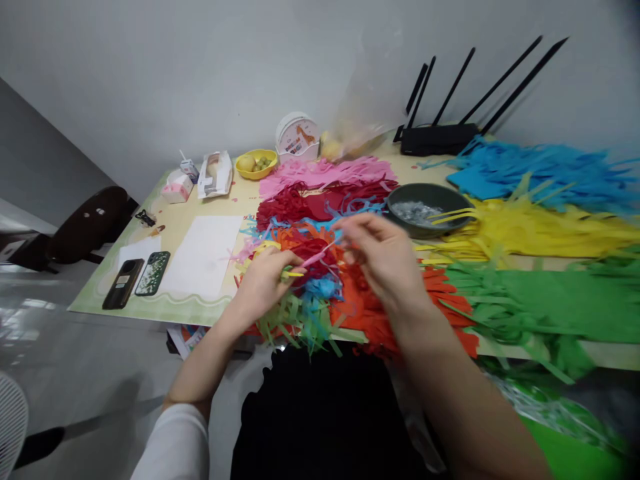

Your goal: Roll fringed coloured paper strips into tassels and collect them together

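My left hand is closed around a bundle of colored fringe strips. A twisted pink strip sticks out of it toward the right, and yellow and green ends show at the fingers. Close to the pink tip, my right hand has its thumb and fingers pinched together. A thin pale strand runs from the pink tip to those fingers; what it is made of I cannot tell. Beneath both hands lie loose orange-red fringed sheets, with blue strips among them.
Right of my hands are a dark bowl with clear, shiny contents, yellow fringe, green fringe and blue fringe. A black router stands behind. Leftward lie white paper and two phones. A yellow fruit bowl sits farther back.
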A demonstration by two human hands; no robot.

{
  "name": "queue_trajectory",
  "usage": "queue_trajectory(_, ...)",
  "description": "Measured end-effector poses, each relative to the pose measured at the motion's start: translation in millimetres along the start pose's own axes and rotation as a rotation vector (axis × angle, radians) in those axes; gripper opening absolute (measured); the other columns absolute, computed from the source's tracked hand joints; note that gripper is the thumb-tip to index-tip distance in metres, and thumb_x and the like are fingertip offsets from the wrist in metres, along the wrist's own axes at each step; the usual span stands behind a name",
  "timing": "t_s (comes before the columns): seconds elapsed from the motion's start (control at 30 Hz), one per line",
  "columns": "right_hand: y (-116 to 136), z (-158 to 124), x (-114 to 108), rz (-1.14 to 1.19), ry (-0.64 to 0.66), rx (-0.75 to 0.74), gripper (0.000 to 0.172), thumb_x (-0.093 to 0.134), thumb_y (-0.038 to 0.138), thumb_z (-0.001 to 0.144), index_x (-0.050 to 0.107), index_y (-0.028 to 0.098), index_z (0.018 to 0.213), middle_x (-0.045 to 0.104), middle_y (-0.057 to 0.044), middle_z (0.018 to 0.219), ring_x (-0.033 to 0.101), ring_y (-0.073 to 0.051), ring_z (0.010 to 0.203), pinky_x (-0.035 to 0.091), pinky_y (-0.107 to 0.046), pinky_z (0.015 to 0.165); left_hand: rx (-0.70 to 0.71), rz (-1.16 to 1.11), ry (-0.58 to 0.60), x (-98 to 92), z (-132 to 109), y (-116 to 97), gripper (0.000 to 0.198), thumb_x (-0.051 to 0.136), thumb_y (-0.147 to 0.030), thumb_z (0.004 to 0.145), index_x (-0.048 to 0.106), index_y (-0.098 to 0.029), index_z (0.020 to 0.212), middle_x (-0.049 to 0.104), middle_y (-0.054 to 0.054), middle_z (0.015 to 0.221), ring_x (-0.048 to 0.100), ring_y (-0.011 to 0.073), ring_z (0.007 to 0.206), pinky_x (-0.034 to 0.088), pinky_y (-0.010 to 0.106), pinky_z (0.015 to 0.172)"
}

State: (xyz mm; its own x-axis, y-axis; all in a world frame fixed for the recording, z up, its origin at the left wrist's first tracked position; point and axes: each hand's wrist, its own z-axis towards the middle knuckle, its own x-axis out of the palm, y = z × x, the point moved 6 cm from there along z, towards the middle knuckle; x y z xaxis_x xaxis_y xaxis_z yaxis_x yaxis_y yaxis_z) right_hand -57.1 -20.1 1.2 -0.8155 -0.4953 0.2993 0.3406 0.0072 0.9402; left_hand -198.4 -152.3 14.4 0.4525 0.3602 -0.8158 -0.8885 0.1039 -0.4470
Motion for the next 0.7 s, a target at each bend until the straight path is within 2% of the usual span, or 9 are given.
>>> queue_trajectory(0.1,28.2,8.3,-41.2,0.235,-0.344,-0.27,0.029,0.081,0.038,0.068,0.056,0.024,0.073,0.064,0.003,0.068,0.043,-0.006,0.043,0.027,-0.019,0.033,-0.136,-0.115,0.014,1.7,5.6,25.6,0.015,0.063,-0.027,0.091,0.074,-0.019,0.096,0.077,0.007,0.094,0.069,0.0205,0.087,0.052,0.032,0.08)
queue_trajectory(0.17,40.6,5.2,-54.4,0.277,-0.459,-0.417,0.027,0.081,0.034,0.068,0.056,0.024,0.073,0.058,0.005,0.059,0.04,-0.006,0.039,0.025,-0.019,0.032,-0.175,-0.181,-0.057,-3.2,9.0,37.7,0.019,0.059,-0.026,0.092,0.075,-0.018,0.099,0.078,0.008,0.104,0.07,0.0217,0.099,0.052,0.034,0.09)
queue_trajectory(0.2,43.7,1.9,-52.4,0.234,-0.457,-0.45,0.024,0.08,0.032,0.069,0.058,0.024,0.073,0.057,0.006,0.056,0.041,-0.007,0.039,0.028,-0.019,0.032,-0.18,-0.204,-0.103,-6.5,10.3,40.7,0.021,0.057,-0.027,0.093,0.075,-0.018,0.101,0.077,0.009,0.109,0.069,0.0219,0.104,0.051,0.035,0.094)
queue_trajectory(0.27,41.6,-6.4,-30.3,0.047,-0.323,-0.417,0.015,0.076,0.029,0.076,0.063,0.022,0.076,0.059,0.005,0.055,0.046,-0.008,0.039,0.035,-0.021,0.035,-0.183,-0.244,-0.166,-10.9,12.2,40.2,0.025,0.054,-0.032,0.095,0.075,-0.018,0.102,0.077,0.009,0.106,0.07,0.0209,0.099,0.052,0.033,0.091)
queue_trajectory(0.33,28.3,-17.7,6.7,-0.172,-0.073,-0.307,0.005,0.071,0.026,0.082,0.069,0.021,0.084,0.064,0.003,0.059,0.054,-0.01,0.044,0.043,-0.023,0.041,-0.184,-0.282,-0.147,-9.4,13.6,32.4,0.028,0.051,-0.034,0.096,0.074,-0.018,0.102,0.077,0.007,0.091,0.07,0.0186,0.082,0.053,0.03,0.079)
queue_trajectory(0.4,15.3,-31.2,39.4,-0.327,0.135,-0.266,0.01,0.067,0.025,0.087,0.073,0.021,0.094,0.071,0.0,0.071,0.061,-0.012,0.053,0.049,-0.025,0.05,-0.181,-0.278,-0.099,-6.0,14.4,20.7,0.026,0.051,-0.029,0.094,0.074,-0.017,0.098,0.075,0.004,0.078,0.066,0.0172,0.07,0.05,0.027,0.069)
queue_trajectory(0.47,9.3,-39.8,58.2,-0.423,0.242,-0.299,0.015,0.064,0.025,0.089,0.074,0.022,0.1,0.075,-0.002,0.08,0.065,-0.013,0.061,0.051,-0.026,0.058,-0.177,-0.242,-0.065,-4.3,14.0,10.5,0.021,0.053,-0.021,0.089,0.074,-0.017,0.09,0.072,0.003,0.074,0.063,0.0171,0.068,0.049,0.027,0.067)
queue_trajectory(0.57,8.2,-39.0,61.4,-0.452,0.255,-0.329,0.013,0.062,0.025,0.09,0.073,0.02,0.095,0.074,-0.002,0.079,0.066,-0.014,0.063,0.051,-0.026,0.06,-0.185,-0.299,-0.039,-6.3,11.2,4.2,0.015,0.058,-0.021,0.085,0.073,-0.017,0.085,0.071,0.002,0.074,0.062,0.0168,0.07,0.048,0.027,0.07)
queue_trajectory(0.7,7.2,-29.9,48.3,-0.317,0.169,-0.281,0.01,0.063,0.028,0.091,0.068,0.02,0.089,0.068,0.0,0.072,0.064,-0.013,0.06,0.05,-0.025,0.057,-0.255,-0.697,0.052,-5.1,3.4,9.7,0.027,0.061,-0.041,0.09,0.073,-0.017,0.092,0.071,0.003,0.076,0.064,0.0161,0.071,0.05,0.027,0.068)
